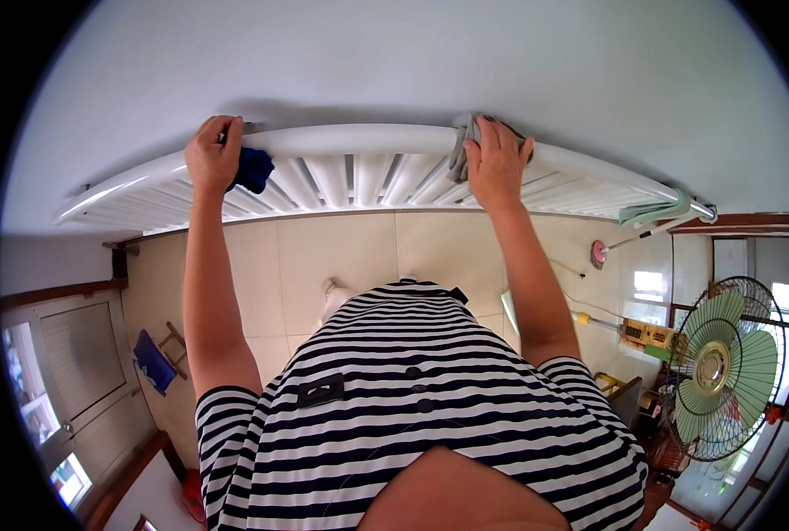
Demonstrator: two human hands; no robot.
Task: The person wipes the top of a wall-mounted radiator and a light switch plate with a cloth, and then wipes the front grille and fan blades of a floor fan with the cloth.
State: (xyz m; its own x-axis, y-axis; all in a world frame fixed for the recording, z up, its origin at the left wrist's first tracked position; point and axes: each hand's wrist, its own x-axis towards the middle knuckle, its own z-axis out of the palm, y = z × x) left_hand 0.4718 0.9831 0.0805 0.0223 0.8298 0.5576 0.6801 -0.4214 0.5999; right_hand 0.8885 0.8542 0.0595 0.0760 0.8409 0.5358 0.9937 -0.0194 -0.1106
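Note:
A white radiator with vertical columns runs along the wall in front of me. My left hand is closed over its top rail, left of the middle, with a dark blue cloth hanging beside the fingers; whether the fingers grip the cloth or the rail is hidden. On the right part of the top rail, my right hand presses a grey cloth with fingers bent over it. A pale green cloth hangs over the radiator's far right end.
A mop with a pink head leans by the radiator's right end. A standing fan with green blades is at the right. On the left are a door and a small folding stool with a blue seat. Beige tiles cover the floor.

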